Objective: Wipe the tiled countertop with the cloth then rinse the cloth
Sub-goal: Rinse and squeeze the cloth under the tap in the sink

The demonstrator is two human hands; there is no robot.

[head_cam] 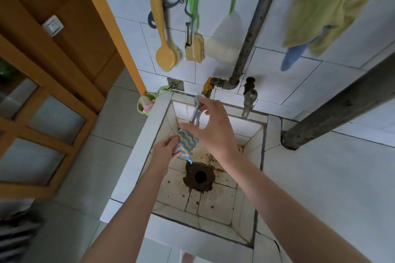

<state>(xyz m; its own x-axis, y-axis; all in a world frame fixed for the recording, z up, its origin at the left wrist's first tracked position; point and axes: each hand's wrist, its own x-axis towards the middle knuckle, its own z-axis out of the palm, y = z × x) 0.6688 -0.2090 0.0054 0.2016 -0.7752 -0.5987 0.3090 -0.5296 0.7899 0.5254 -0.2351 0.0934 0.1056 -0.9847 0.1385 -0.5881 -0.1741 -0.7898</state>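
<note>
The cloth [187, 142], blue and yellow wavy stripes, is bunched up over the back left part of the sink [215, 203], right under the metal tap [196, 116]. The left hand [165, 149] grips it from the left, fingers wrapped around the bundle, and one corner dangles toward the grimy drain [200, 176]. The right hand [213, 130] is on the tap, thumb and fingers curled around the spout.

A second, darker tap [249, 97] sits at the back right edge below a rusty pipe [254, 21]. On the tiled wall hang a yellow brush [162, 28] and a sponge [195, 48]. A green cup [146, 103] hangs at the back left corner, and a yellowish towel [333, 2] is draped top right.
</note>
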